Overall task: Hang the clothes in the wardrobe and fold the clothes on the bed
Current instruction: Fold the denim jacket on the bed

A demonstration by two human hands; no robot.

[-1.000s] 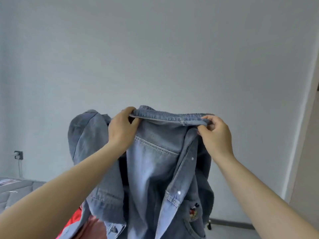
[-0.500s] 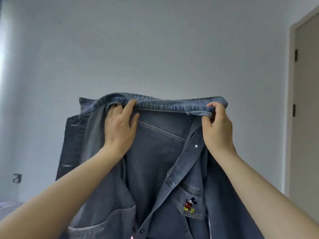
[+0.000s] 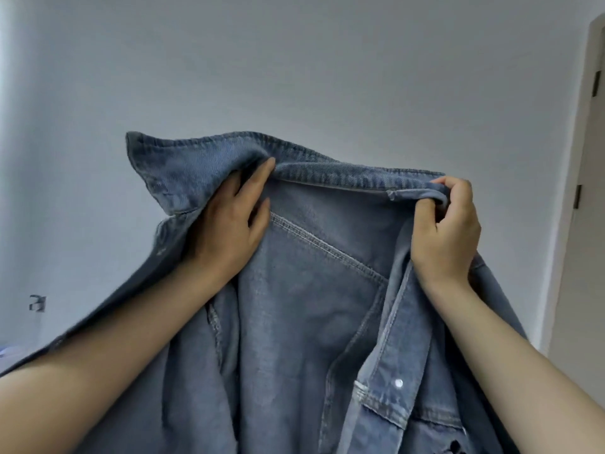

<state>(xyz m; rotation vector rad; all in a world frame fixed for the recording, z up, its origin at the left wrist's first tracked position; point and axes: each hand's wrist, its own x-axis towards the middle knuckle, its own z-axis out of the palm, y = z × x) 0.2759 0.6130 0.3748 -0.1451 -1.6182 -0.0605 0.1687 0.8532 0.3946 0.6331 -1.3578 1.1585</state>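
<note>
I had the faded blue denim jacket (image 3: 311, 290) lifted in the air in front of the pale grey wall (image 3: 294, 60). Its inner side faced me and its front panels hung open below.

My left hand (image 3: 229, 224) lay flat against the inside of the cloth just under the folded collar (image 3: 327, 168). The fingers I could see were straight and pushed up into the collar's fold, bearing the denim rather than clenching it. The outer fingers were behind the flap, so I could not tell how they lay. Above that hand the collar's left end stood up in a loose point.

My right hand (image 3: 445, 231) grasped the collar's other end, fingers curled over its edge and the thumb pressed up from beneath.

Lower right, a white snap stud (image 3: 398, 383) showed on the front placket, beside my right forearm. A beige door (image 3: 589, 224) with two dark hinges stood at the right edge. A small dark wall socket (image 3: 37, 303) sat low on the left, too blurred for me to make out further.
</note>
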